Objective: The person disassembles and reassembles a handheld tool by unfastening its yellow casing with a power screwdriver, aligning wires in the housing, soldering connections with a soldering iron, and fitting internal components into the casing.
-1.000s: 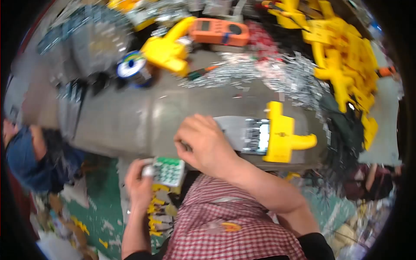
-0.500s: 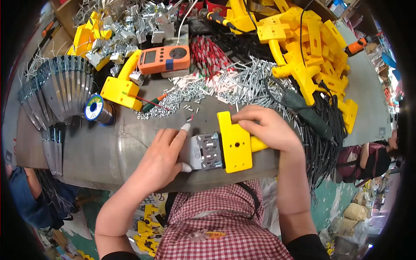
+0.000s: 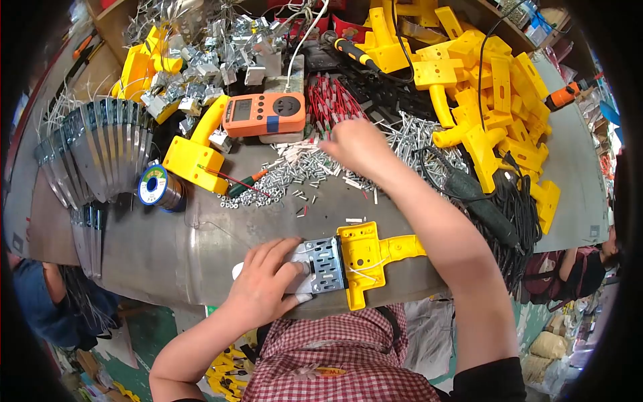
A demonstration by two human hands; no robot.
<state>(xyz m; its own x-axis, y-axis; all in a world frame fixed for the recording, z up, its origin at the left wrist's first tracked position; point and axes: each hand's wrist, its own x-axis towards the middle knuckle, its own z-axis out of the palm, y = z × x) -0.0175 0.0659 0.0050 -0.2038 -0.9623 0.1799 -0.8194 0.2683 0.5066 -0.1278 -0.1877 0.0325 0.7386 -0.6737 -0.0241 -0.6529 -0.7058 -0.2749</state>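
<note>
My left hand (image 3: pixel 268 278) holds the metal blade end of a tool, its thumb and fingers on the slotted silver bracket (image 3: pixel 324 265). Joined to that bracket is a yellow housing (image 3: pixel 363 258), lying hollow side up with a thin white wire inside and its handle pointing right. My right hand (image 3: pixel 356 144) is over the pile of screws (image 3: pixel 305 162), near the red wires (image 3: pixel 329 100). Its fingers are curled together at the far side of the pile, and what they pinch, if anything, is too small to make out.
An orange meter (image 3: pixel 264 114), a solder spool (image 3: pixel 161 188) and fanned metal blades (image 3: pixel 107 151) are at the left. Yellow housings (image 3: pixel 499 87) heap at the back right, beside black cables (image 3: pixel 519 231). A person in blue (image 3: pixel 47 305) is at the far left.
The yellow housing has turned over from its outer face to its hollow side. My right hand has left it and moved up to the screw pile. My left hand now holds the blade end.
</note>
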